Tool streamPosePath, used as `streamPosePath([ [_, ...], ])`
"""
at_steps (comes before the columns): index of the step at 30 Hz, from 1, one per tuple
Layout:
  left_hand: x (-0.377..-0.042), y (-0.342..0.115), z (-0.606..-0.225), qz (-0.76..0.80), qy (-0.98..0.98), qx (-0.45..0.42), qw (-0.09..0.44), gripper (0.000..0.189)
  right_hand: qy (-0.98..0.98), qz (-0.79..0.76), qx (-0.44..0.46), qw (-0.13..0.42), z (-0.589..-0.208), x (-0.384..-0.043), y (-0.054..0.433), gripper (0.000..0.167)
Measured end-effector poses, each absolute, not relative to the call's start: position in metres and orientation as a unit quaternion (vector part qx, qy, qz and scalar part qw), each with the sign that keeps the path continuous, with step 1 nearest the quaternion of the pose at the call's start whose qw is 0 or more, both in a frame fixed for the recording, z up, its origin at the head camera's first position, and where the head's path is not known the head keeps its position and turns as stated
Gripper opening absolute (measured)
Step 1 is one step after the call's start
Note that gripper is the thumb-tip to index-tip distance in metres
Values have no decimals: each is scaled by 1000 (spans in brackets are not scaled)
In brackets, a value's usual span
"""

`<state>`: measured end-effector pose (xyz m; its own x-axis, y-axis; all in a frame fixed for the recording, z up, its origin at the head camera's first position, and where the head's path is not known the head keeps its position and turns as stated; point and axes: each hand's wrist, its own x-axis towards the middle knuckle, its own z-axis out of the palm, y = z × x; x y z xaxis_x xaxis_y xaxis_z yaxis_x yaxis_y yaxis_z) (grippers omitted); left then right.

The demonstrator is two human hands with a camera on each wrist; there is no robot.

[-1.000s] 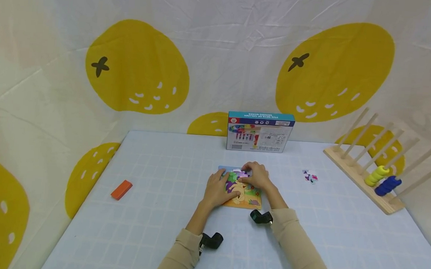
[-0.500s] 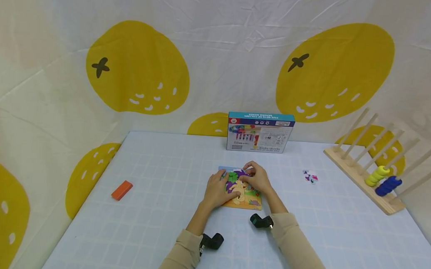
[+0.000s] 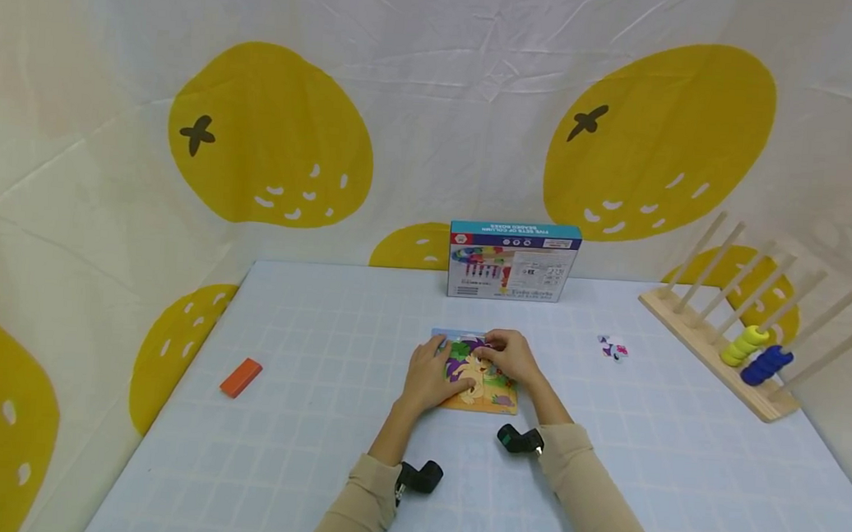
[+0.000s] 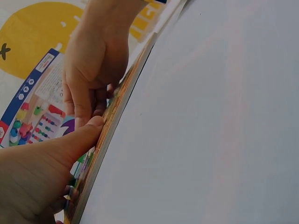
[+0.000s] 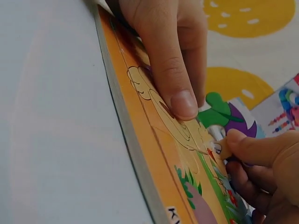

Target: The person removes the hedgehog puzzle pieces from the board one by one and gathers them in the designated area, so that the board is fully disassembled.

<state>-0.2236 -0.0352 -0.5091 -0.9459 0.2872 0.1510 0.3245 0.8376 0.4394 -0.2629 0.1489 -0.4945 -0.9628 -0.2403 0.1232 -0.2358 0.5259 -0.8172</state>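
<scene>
A flat jigsaw puzzle (image 3: 487, 400) with an orange border and a cartoon figure lies mid-table. My left hand (image 3: 427, 377) rests over its left side, thumb pressed on the picture and the other fingers extended along the left part. My right hand (image 3: 514, 359) is at the upper right of the puzzle. Between its thumb and fingers it pinches a puzzle piece (image 5: 236, 119) with green, purple and cream print, which stands up from the picture in the right wrist view. Part of the picture is hidden under both hands.
Behind the puzzle a printed toy box (image 3: 512, 268) stands upright. To the right are a small white-and-purple piece (image 3: 613, 349) and a wooden peg rack (image 3: 710, 343) with yellow and blue beads. An orange block (image 3: 241, 377) lies on the left.
My right hand has come slightly lower, its fingers drawn closer to the thumb. The pale glare on the purple part of the picture has faded. My left hand has stayed in place.
</scene>
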Motion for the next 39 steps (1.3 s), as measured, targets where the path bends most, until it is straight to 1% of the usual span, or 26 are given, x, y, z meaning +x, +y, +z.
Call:
streamPosePath([
  [6, -223, -35, -509, -237, -957, -164, 47, 81, 875, -460, -146, 12, -494, -263, 150, 17],
  [13, -223, -36, -508, -237, -959, -151, 33, 81, 862, -467, -193, 36, -492, -259, 152, 6],
  [16, -224, -37, -509, -238, -958, -153, 38, 82, 857, -480, -186, 24, -494, -259, 153, 11],
  [21, -225, -36, -511, -235, -958, -157, 40, 83, 843, -528, -100, -15, -497, -260, 160, 28],
  [25, -225, -35, -511, -238, -958, -156, 38, 83, 838, -544, -39, -16, -493, -260, 174, 36],
  [31, -225, -35, -510, -240, -958, -156, 36, 83, 837, -545, 21, -42, -492, -260, 214, 35],
  [39, -225, -34, -511, -236, -959, -151, 36, 83, 841, -518, 135, -76, -485, -254, 266, 35],
])
